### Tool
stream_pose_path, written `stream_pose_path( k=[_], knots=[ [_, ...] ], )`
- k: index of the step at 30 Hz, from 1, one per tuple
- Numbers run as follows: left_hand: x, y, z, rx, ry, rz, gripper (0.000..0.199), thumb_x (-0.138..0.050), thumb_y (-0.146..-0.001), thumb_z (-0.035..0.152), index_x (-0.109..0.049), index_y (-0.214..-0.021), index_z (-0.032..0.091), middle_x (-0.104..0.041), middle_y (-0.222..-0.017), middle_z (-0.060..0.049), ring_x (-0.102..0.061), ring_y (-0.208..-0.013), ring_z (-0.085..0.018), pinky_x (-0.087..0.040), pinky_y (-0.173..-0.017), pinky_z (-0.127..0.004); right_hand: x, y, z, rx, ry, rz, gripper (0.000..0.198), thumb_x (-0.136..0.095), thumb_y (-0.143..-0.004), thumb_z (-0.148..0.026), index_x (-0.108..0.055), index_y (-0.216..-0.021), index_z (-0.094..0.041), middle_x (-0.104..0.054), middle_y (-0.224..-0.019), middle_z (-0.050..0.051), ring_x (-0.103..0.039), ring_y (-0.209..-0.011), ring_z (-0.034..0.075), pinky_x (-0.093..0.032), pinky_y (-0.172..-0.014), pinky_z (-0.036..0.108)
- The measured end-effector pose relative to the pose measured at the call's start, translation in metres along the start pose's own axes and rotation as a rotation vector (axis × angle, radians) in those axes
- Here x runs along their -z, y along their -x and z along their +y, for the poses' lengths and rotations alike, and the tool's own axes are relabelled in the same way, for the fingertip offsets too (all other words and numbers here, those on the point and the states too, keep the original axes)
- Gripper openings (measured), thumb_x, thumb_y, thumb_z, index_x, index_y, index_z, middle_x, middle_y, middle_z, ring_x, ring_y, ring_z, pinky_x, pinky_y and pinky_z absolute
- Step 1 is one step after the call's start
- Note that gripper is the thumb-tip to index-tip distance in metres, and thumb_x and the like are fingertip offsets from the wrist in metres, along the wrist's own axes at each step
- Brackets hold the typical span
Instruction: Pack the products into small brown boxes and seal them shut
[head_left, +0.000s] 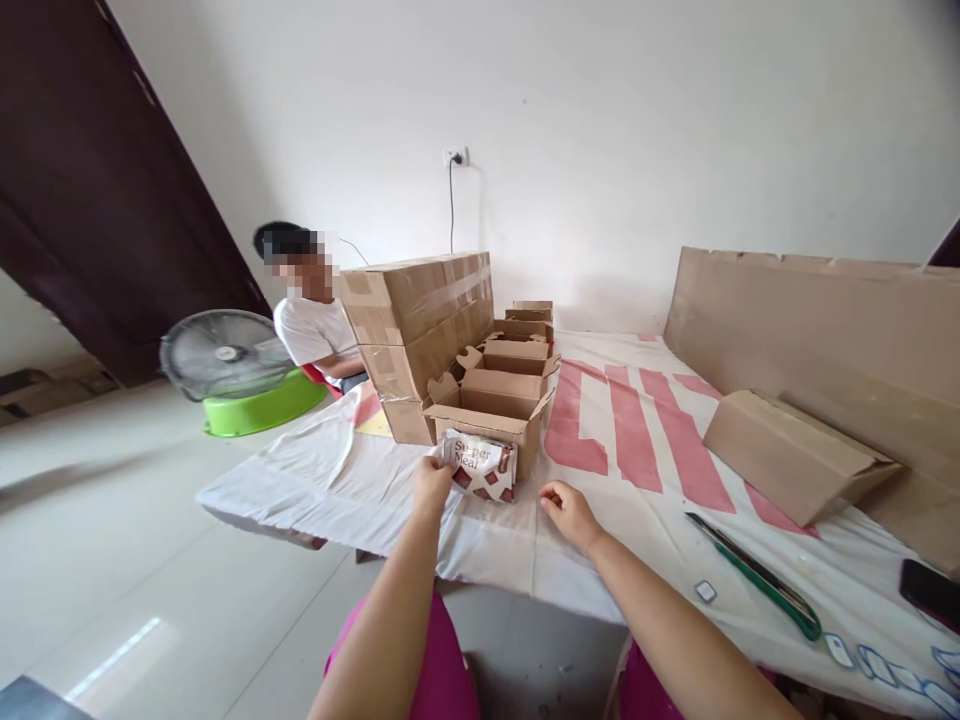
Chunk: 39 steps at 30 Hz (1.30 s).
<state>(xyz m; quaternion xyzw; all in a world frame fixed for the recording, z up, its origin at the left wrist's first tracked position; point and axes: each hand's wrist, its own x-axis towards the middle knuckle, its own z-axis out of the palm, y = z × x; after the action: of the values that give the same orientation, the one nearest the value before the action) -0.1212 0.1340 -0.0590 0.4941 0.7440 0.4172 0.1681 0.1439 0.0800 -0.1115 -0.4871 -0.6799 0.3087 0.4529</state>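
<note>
Our left hand has its grip closed on the left edge of the pouch, which we hold roughly upright just in front of the nearest box; we cannot tell whether the two touch. Our right hand is near the pouch's right side but apart from it, over the cloth on the desk, its fingers curled; we cannot tell whether that grip is clenched or loose. Behind the nearest box, more open boxes run back in a row, with stacked cartons along their left. To our right lie a knife, a folded box and a phone. Beyond the cartons a person sits near a fan and a green tub.
</note>
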Motion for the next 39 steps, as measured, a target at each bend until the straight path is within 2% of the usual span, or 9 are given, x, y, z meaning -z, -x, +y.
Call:
stream_pose_path(
  k=[6,13,17,22,25,30,34,36,39],
  knots=[
    [-0.003,0.037,0.019,-0.018,-0.083,0.16,0.036,-0.052,-0.081,0.03,-0.045,-0.113,0.017,-0.051,-0.124,-0.018,-0.06,-0.107,-0.029,-0.047,-0.081,-0.039,0.003,0.0,-0.001,0.005,-0.001,-0.042,0.012,-0.053,-0.078,-0.023,-0.064,-0.082,-0.021,-0.068,-0.08,0.003,-0.062,-0.073,0.018,-0.051,-0.072,0.033],
    [-0.005,0.047,0.018,-0.223,-0.252,-0.168,0.022,-0.053,-0.081,0.043,-0.049,-0.074,0.023,-0.06,-0.069,-0.007,-0.065,-0.078,-0.032,-0.045,-0.066,-0.037,0.002,0.0,-0.004,-0.018,0.03,-0.034,0.011,-0.056,-0.078,-0.017,-0.066,-0.081,-0.022,-0.069,-0.079,0.001,-0.062,-0.073,0.016,-0.05,-0.07,0.029],
    [-0.026,0.038,0.007,-0.341,-0.214,-0.123,0.023,-0.045,-0.082,0.043,-0.05,-0.089,0.021,-0.064,-0.083,-0.011,-0.064,-0.087,-0.032,-0.049,-0.073,-0.04,-0.002,0.0,-0.007,-0.032,0.092,-0.031,0.011,-0.06,-0.077,-0.014,-0.066,-0.08,-0.023,-0.069,-0.078,-0.001,-0.062,-0.071,0.015,-0.049,-0.069,0.026],
    [-0.042,0.043,0.0,-0.528,-0.221,-0.07,0.057,-0.055,-0.071,0.047,-0.045,-0.115,0.011,-0.06,-0.104,-0.018,-0.057,-0.106,-0.036,-0.044,-0.095,-0.047,0.004,0.003,-0.018,-0.007,0.18,0.009,0.017,-0.061,-0.077,-0.012,-0.066,-0.089,-0.023,-0.07,-0.085,0.0,-0.064,-0.077,0.015,-0.051,-0.071,0.027],
    [-0.042,0.044,-0.006,-0.558,-0.196,-0.11,0.066,-0.056,-0.071,0.048,-0.041,-0.124,0.011,-0.058,-0.11,-0.019,-0.054,-0.111,-0.036,-0.042,-0.098,-0.05,0.052,0.001,-0.026,0.031,0.277,0.095,0.029,-0.068,-0.071,-0.017,-0.065,-0.099,-0.023,-0.069,-0.101,0.004,-0.062,-0.097,0.021,-0.047,-0.09,0.037],
    [-0.035,0.035,-0.018,-0.562,-0.105,-0.295,0.066,-0.057,-0.072,0.047,-0.038,-0.127,0.017,-0.057,-0.119,-0.016,-0.057,-0.112,-0.033,-0.044,-0.097,-0.05,0.217,0.0,-0.033,-0.063,0.514,0.355,0.054,-0.076,-0.067,-0.032,-0.059,-0.115,-0.017,-0.05,-0.134,0.022,-0.032,-0.132,0.041,-0.015,-0.108,0.063],
    [-0.028,0.038,-0.01,-0.458,-0.127,-0.307,0.05,-0.054,-0.076,0.036,-0.041,-0.121,0.018,-0.062,-0.113,-0.014,-0.061,-0.107,-0.03,-0.047,-0.092,-0.045,0.331,0.019,-0.027,-0.661,1.086,0.639,0.082,-0.083,-0.058,-0.044,-0.052,-0.126,-0.01,-0.038,-0.142,0.031,-0.02,-0.136,0.05,-0.014,-0.102,0.068],
    [-0.026,0.044,0.0,-0.429,-0.167,-0.271,0.039,-0.054,-0.078,0.033,-0.046,-0.112,0.016,-0.065,-0.105,-0.015,-0.062,-0.104,-0.032,-0.048,-0.088,-0.044,0.356,0.03,-0.02,-0.842,1.209,0.51,0.073,-0.079,-0.064,-0.049,-0.057,-0.121,-0.01,-0.048,-0.132,0.031,-0.037,-0.128,0.046,-0.027,-0.096,0.063],
    [-0.025,0.055,0.015,-0.473,-0.16,-0.253,0.024,-0.053,-0.081,0.032,-0.052,-0.1,0.017,-0.066,-0.098,-0.013,-0.064,-0.097,-0.03,-0.049,-0.084,-0.041,0.362,0.042,-0.015,-0.763,1.35,0.389,0.053,-0.068,-0.076,-0.051,-0.063,-0.112,-0.012,-0.054,-0.124,0.029,-0.047,-0.118,0.04,-0.036,-0.085,0.054]
  ],
)
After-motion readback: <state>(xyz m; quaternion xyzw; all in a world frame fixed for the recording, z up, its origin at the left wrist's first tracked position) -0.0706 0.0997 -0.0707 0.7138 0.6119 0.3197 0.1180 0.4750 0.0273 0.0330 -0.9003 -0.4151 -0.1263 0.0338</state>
